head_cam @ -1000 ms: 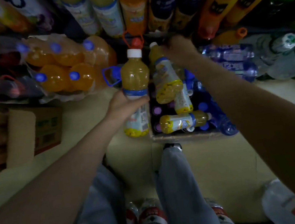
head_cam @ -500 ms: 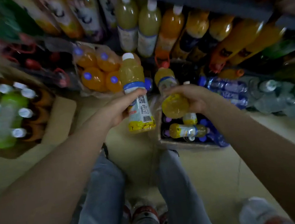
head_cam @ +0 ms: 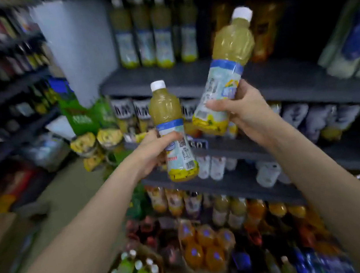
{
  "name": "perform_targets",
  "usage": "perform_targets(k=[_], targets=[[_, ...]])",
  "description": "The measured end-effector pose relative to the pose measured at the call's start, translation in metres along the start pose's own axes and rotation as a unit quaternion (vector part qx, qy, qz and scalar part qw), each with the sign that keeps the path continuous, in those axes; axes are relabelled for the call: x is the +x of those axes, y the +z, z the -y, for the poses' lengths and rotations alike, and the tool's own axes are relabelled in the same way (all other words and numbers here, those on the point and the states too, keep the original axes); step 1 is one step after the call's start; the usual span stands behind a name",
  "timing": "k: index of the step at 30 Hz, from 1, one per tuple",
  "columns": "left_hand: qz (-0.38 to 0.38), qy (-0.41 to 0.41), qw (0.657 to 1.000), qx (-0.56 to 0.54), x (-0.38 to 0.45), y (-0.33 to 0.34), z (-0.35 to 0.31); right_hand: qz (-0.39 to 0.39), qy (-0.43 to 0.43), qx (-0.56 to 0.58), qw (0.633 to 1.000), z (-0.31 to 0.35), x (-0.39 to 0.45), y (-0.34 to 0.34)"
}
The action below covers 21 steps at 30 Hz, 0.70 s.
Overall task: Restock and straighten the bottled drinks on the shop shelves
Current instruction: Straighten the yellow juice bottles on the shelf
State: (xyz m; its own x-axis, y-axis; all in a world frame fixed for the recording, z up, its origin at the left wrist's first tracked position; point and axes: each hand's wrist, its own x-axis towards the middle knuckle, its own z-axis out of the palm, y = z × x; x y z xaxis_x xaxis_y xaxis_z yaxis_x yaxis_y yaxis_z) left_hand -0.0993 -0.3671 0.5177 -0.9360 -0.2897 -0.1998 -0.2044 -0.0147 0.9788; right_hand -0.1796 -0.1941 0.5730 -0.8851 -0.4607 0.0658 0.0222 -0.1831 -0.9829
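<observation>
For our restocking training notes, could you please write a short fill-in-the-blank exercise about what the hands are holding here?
1. The left hand and the right hand each hold ____ bottle.
2. Both held bottles have caps coloured ____.
3. The left-hand bottle stands nearly upright, while the right-hand bottle is ____.
4. The matching bottles on the upper shelf stand ____.

Missing words: one; white; tilted; upright
</observation>
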Motion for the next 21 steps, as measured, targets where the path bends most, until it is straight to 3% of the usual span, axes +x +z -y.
perform_targets(k=[4, 8, 13, 17, 21], targets=[[-0.067, 0.081, 0.994, 0.035, 0.007, -0.034, -0.050, -0.075, -0.060, -0.102, 0.990, 0.014, 0.050, 0.033], [-0.105, 0.106, 0.986, 0.075, 0.022, -0.064, -0.066, -0.125, -0.092, -0.248, 0.956, 0.007, 0.112, 0.047], [-0.175, 0.119, 0.969, 0.125, 0.054, -0.087, -0.084, -0.120, -0.098, -0.298, 0.942, -0.007, 0.189, 0.061], [-0.181, 0.138, 0.962, 0.147, 0.092, -0.096, -0.106, -0.069, -0.091, -0.322, 0.940, -0.012, 0.250, 0.076], [-0.214, 0.132, 0.958, 0.136, 0.135, -0.096, -0.119, -0.082, -0.059, -0.387, 0.917, -0.020, 0.290, 0.081]])
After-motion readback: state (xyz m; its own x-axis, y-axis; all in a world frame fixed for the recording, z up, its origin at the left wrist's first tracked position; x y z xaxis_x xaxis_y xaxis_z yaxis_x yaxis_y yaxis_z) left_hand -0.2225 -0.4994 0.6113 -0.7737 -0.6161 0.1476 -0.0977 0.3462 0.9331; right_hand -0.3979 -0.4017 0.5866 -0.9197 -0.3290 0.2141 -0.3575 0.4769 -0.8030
